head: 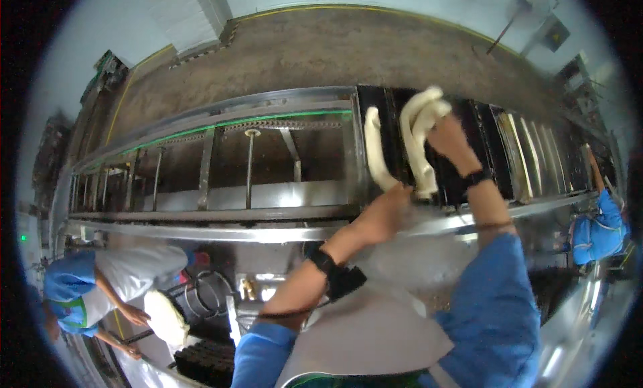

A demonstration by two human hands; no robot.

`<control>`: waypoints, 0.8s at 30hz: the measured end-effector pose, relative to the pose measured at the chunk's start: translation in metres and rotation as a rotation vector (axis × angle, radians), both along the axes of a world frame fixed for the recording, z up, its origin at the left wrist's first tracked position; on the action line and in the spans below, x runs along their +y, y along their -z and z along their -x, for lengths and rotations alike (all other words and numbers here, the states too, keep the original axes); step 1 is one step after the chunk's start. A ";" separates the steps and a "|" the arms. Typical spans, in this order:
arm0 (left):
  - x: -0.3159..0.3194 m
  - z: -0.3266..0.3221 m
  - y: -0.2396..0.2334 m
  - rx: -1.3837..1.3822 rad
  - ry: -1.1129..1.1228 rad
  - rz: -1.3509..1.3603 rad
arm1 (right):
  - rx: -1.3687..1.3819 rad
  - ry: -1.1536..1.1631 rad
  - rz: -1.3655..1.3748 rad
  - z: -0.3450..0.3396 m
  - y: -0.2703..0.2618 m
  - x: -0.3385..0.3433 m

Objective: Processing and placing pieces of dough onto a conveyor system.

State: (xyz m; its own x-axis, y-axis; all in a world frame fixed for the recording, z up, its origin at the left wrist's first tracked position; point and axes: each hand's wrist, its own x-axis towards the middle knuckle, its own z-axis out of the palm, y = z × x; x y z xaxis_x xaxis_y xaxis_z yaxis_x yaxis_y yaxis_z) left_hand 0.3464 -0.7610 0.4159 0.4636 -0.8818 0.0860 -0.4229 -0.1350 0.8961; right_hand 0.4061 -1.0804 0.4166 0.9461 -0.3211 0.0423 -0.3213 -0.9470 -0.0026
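Note:
Two black elongated trays or troughs (389,117) of a metal-framed conveyor lie before me. A pale, rope-like dough strip (372,147) curves along the left one, and my left hand (389,212) has its fingers closed around the strip's near end. To the right, a looped bundle of pale dough (413,137) bends over at its far end. My right hand (450,143) grips the folded part of this bundle from the right side. The fingertips of both hands are blurred or partly hidden. Each wrist wears a black band.
Left of the troughs, the open conveyor frame (279,232) shows rods and a chain (286,124). More pale strips (525,157) lie in slots rightward. A co-worker (75,292) at lower left touches a large pale dough mass (165,317). Another person (598,232) stands at far right.

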 end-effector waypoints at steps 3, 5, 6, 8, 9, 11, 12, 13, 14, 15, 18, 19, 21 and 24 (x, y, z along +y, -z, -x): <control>0.023 0.006 -0.004 -0.141 -0.122 -0.117 | -0.052 0.072 -0.322 0.052 0.042 0.077; 0.030 0.013 -0.007 -0.188 -0.436 -0.330 | -0.083 0.199 -0.294 0.077 0.032 0.139; 0.028 0.011 -0.008 -0.188 -0.435 -0.328 | -0.084 0.200 -0.292 0.086 0.032 0.150; 0.022 0.000 -0.005 0.092 -0.457 -0.192 | -0.167 0.071 -0.041 0.100 0.036 0.164; 0.019 -0.007 0.000 -0.031 -0.478 -0.190 | -0.207 -0.065 0.032 0.102 0.023 0.174; 0.014 -0.022 0.005 0.054 -0.513 -0.202 | -0.128 -0.111 -0.013 0.096 0.010 0.182; 0.017 -0.033 0.008 0.134 -0.552 -0.219 | -0.053 -0.160 -0.063 0.090 0.003 0.189; 0.026 -0.050 0.018 0.535 -0.421 0.049 | -0.042 -0.211 -0.048 0.083 -0.005 0.195; 0.035 -0.054 0.024 0.772 -0.488 0.122 | -0.043 -0.221 -0.050 0.078 -0.010 0.196; 0.041 -0.057 0.031 0.752 -0.586 0.127 | -0.013 -0.257 -0.131 0.073 -0.013 0.198; 0.060 -0.071 0.033 0.726 -0.642 0.165 | 0.067 -0.325 -0.281 0.068 -0.022 0.205; 0.067 -0.079 0.036 0.397 -0.655 0.076 | 0.014 -0.412 -0.275 0.069 -0.014 0.210; 0.072 -0.085 0.028 0.046 -0.675 -0.101 | -0.119 -0.455 -0.167 0.070 0.000 0.225; 0.083 -0.089 0.020 -0.291 -0.640 -0.399 | -0.054 -0.452 -0.192 0.059 -0.019 0.245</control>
